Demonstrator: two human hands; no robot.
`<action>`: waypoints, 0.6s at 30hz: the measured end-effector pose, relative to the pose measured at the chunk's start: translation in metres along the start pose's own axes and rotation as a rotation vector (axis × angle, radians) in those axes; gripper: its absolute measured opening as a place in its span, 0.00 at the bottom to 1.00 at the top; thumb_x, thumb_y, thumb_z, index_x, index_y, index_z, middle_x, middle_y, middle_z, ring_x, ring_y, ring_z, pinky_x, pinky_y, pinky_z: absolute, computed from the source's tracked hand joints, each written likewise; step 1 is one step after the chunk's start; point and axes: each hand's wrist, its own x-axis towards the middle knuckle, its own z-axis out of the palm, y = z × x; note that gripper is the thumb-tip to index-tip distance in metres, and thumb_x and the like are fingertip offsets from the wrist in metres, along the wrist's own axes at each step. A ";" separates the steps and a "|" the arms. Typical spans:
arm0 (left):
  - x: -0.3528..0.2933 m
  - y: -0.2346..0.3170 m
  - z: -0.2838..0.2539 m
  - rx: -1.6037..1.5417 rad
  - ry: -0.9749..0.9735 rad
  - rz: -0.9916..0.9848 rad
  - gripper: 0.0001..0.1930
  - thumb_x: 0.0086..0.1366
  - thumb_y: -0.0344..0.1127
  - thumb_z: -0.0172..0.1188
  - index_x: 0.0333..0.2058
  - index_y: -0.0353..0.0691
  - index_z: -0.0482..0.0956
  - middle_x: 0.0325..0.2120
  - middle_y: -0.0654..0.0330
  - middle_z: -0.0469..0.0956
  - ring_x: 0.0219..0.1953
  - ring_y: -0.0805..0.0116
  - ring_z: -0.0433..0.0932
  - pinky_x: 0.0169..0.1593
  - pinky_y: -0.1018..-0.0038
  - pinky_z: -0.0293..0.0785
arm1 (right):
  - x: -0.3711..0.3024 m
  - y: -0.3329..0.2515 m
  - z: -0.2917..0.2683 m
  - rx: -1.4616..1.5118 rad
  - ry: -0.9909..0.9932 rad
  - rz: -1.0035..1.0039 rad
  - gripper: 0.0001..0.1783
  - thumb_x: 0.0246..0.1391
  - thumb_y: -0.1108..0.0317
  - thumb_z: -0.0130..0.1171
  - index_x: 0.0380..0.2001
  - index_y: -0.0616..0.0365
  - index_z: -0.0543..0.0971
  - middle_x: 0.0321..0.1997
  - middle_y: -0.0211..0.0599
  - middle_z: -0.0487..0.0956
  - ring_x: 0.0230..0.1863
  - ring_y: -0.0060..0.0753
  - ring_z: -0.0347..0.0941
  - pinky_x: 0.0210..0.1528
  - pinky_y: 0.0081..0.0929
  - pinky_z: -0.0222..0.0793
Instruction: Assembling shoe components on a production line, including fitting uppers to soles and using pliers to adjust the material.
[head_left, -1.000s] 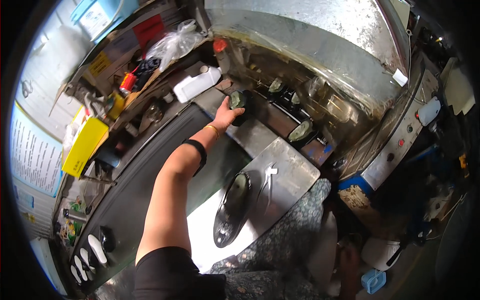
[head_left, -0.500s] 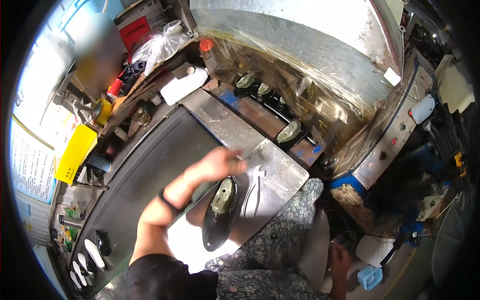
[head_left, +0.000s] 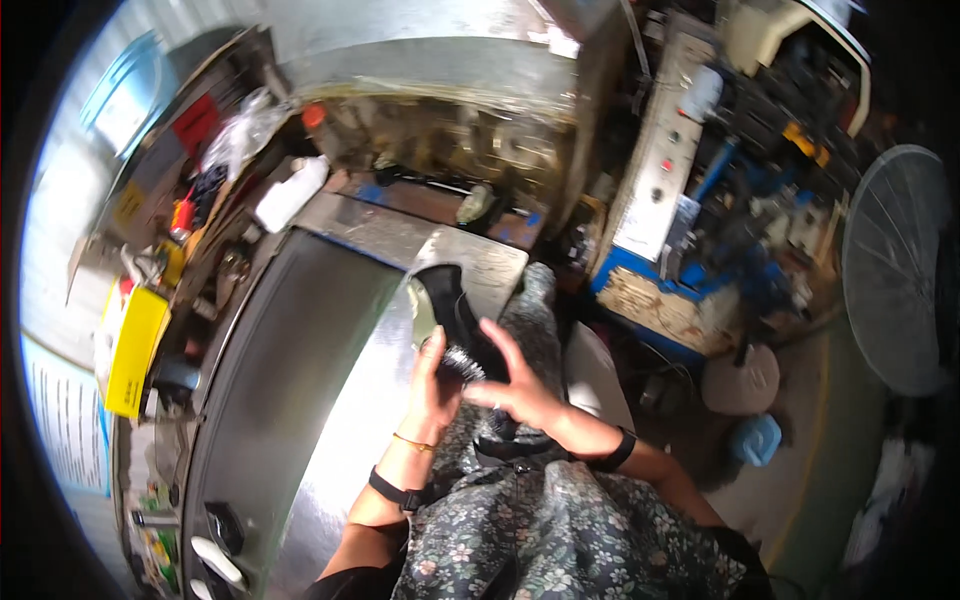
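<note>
Gripped from the left, a black shoe (head_left: 455,320) sits between both hands over the person's lap, its toe reaching above the steel table edge (head_left: 470,262). Left hand (head_left: 432,385) is closed around the shoe's side; right hand (head_left: 515,385) lies against the heel end with fingers spread, not clamped. Judged light, semi-stiff, upper smooth and likely slippery; best hold looks to be the sole edges or heel. Bench: curved grey conveyor surface (head_left: 290,400), yellow box (head_left: 130,350) far left, white bottle (head_left: 290,195) behind. Right: blue machinery (head_left: 700,250), fan guard (head_left: 895,270).
</note>
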 end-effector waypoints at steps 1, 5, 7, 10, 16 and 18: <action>-0.008 -0.007 0.013 0.023 -0.132 -0.025 0.23 0.67 0.43 0.58 0.56 0.38 0.68 0.53 0.58 0.73 0.55 0.64 0.71 0.58 0.67 0.67 | -0.006 -0.011 -0.018 -0.009 0.030 -0.112 0.47 0.48 0.72 0.65 0.71 0.51 0.55 0.72 0.43 0.56 0.64 0.33 0.62 0.66 0.28 0.57; -0.020 -0.014 0.024 0.721 -0.482 0.025 0.34 0.64 0.29 0.62 0.66 0.34 0.57 0.62 0.54 0.66 0.64 0.69 0.63 0.67 0.70 0.57 | -0.057 -0.107 -0.098 -0.108 0.232 -0.129 0.44 0.42 0.76 0.62 0.66 0.62 0.63 0.69 0.41 0.63 0.69 0.30 0.58 0.69 0.29 0.51; -0.024 -0.018 0.017 0.959 -0.665 0.047 0.31 0.63 0.25 0.63 0.63 0.32 0.63 0.55 0.54 0.74 0.58 0.70 0.71 0.63 0.73 0.64 | -0.080 -0.137 -0.152 -0.297 0.368 -0.275 0.46 0.38 0.73 0.67 0.65 0.64 0.64 0.69 0.43 0.63 0.70 0.35 0.57 0.71 0.31 0.47; -0.027 -0.043 -0.032 1.014 -0.458 -0.198 0.24 0.65 0.27 0.61 0.59 0.31 0.68 0.48 0.58 0.79 0.50 0.74 0.75 0.56 0.78 0.70 | -0.096 -0.191 -0.240 -0.817 0.754 -0.388 0.46 0.36 0.72 0.70 0.64 0.58 0.67 0.67 0.43 0.67 0.67 0.37 0.62 0.68 0.30 0.55; -0.030 -0.067 -0.080 0.800 -0.261 -0.138 0.15 0.68 0.27 0.57 0.52 0.30 0.74 0.42 0.60 0.82 0.44 0.75 0.78 0.52 0.79 0.72 | -0.095 -0.279 -0.391 -1.680 1.092 -0.379 0.40 0.33 0.67 0.66 0.59 0.48 0.74 0.66 0.52 0.67 0.61 0.52 0.69 0.59 0.35 0.67; -0.026 -0.070 -0.085 0.710 -0.179 -0.181 0.13 0.69 0.25 0.55 0.51 0.30 0.74 0.41 0.58 0.82 0.43 0.71 0.79 0.52 0.75 0.74 | -0.087 -0.290 -0.406 -1.592 1.095 -0.255 0.42 0.32 0.68 0.67 0.60 0.48 0.74 0.67 0.52 0.65 0.61 0.51 0.69 0.59 0.35 0.68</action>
